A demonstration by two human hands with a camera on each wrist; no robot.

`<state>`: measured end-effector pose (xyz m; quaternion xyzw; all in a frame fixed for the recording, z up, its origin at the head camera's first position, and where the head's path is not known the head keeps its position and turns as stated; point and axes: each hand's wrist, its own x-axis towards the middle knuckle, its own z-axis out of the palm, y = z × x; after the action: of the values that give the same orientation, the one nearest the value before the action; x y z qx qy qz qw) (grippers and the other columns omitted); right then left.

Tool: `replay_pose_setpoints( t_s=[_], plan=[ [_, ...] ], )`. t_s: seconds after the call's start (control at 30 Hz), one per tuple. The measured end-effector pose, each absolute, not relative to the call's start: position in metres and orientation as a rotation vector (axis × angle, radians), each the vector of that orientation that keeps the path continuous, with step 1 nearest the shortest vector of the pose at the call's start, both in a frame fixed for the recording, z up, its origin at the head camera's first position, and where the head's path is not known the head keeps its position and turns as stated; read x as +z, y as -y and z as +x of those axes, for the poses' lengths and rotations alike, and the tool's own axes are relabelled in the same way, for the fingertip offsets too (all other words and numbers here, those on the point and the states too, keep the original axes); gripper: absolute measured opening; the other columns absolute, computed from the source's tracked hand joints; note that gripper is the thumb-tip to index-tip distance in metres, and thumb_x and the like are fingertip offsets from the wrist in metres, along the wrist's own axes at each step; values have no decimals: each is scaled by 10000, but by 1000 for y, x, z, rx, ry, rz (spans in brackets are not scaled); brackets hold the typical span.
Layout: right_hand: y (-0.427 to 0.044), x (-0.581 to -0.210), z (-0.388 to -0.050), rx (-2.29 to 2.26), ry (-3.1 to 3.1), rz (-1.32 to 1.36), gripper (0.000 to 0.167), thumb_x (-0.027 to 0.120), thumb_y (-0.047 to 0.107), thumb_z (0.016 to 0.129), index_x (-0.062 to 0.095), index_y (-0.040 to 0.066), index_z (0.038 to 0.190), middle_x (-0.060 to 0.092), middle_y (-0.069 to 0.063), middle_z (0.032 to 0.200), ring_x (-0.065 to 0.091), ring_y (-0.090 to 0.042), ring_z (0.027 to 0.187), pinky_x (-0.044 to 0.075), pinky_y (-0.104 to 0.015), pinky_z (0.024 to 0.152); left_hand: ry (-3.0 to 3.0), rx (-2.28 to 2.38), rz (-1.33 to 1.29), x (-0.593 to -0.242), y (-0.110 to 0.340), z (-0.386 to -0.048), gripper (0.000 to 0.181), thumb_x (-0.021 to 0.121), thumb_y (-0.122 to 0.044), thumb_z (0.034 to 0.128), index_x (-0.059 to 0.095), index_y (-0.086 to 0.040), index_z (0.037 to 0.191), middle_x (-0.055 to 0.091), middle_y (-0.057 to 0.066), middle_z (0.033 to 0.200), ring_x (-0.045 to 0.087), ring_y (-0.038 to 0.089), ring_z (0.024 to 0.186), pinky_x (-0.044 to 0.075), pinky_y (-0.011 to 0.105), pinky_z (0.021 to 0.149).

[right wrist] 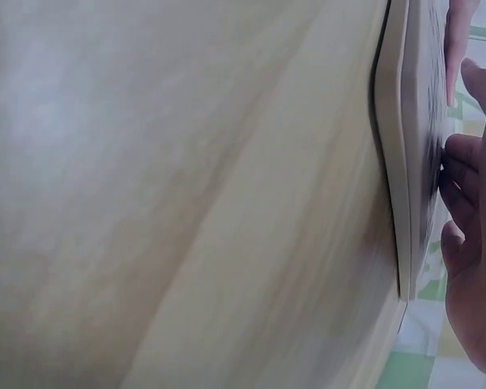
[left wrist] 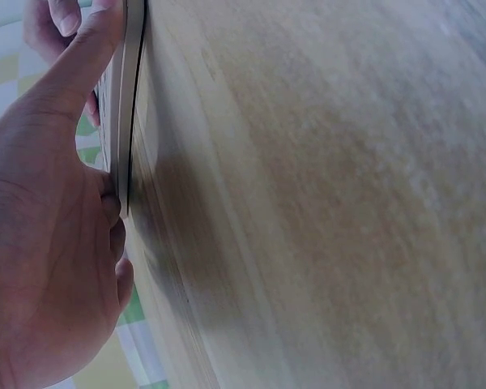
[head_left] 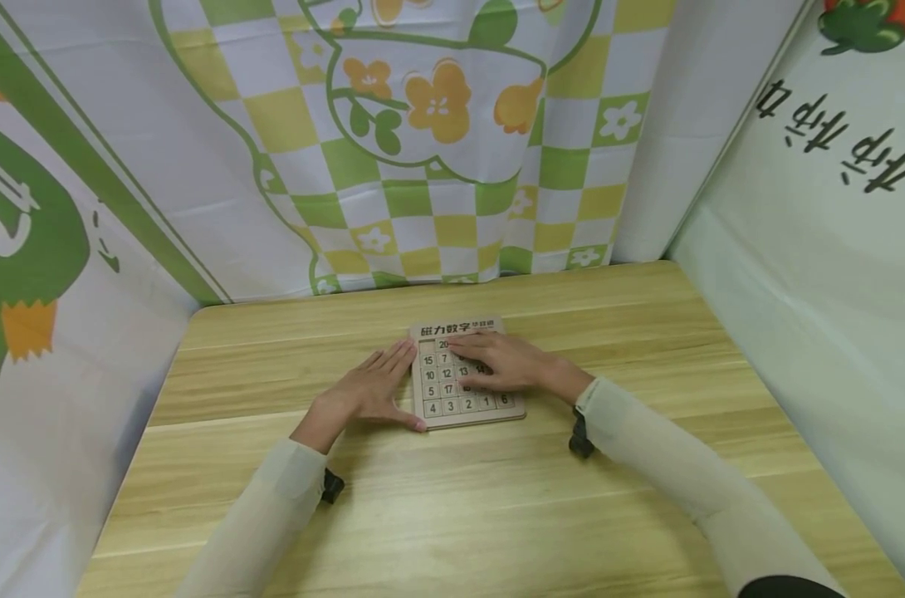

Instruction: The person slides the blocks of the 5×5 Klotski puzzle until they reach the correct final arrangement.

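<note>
The left hand [head_left: 374,386] is spread wide, fingers near straight; the left edge of the number puzzle board [head_left: 475,421] is bracketed by it, fingertips at the upper part, thumb at the near left corner. Nothing is seen pinched there.

Board is set flat on the table [head_left: 423,515], about midway between the table's left and right edges, nearer the far edge than the near one. Its long axis is judged to run far-to-near, slightly skewed.

Key relation: the gap [head_left: 427,347] is found at the far left corner of the number grid. Tile 20 [head_left: 442,344] is seated just right of it, tile 15 [head_left: 428,360] just nearside. The gap is flanked by both hands; tile 20 is approached from its right by the right hand [head_left: 508,363], whose fingertips are the nearer ones.

Right hand is laid over the grid, fingers extended, thumb set apart; no grip is seen. Some tiles are hidden under it; fingertip pressure cannot be told.

Room: the most wood is left toward the table's near edge. Wide strips are left toward the left and right edges; far side is bounded by the curtain [head_left: 393,199].
</note>
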<state>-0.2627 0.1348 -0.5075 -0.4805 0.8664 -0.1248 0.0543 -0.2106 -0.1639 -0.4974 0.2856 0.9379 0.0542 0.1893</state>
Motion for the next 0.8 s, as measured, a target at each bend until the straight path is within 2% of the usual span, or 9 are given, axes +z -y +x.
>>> replay_pose_setpoints(
  t_s=[0.27, 0.8],
  plan=[
    [-140, -507, -260, -431, -2618, -1479, 729, 569, 515, 1068, 436, 41, 1606, 405, -130, 1679, 398, -385, 1534, 256, -593, 1292, -2635, 156, 812, -497, 164, -211, 1393, 678, -851, 805, -6, -24, 1694, -34, 152, 1779, 9, 296, 1651, 79, 488, 1349],
    [-141, -506, -257, -388, -2629, -1523, 744, 561, 524, 1070, 434, 19, 1602, 407, -171, 1669, 401, -381, 1533, 253, -588, 1295, -2636, 182, 805, -492, 163, -208, 1384, 701, -830, 806, 16, -20, 1695, -17, 151, 1781, 22, 302, 1651, 66, 486, 1349]
  ],
)
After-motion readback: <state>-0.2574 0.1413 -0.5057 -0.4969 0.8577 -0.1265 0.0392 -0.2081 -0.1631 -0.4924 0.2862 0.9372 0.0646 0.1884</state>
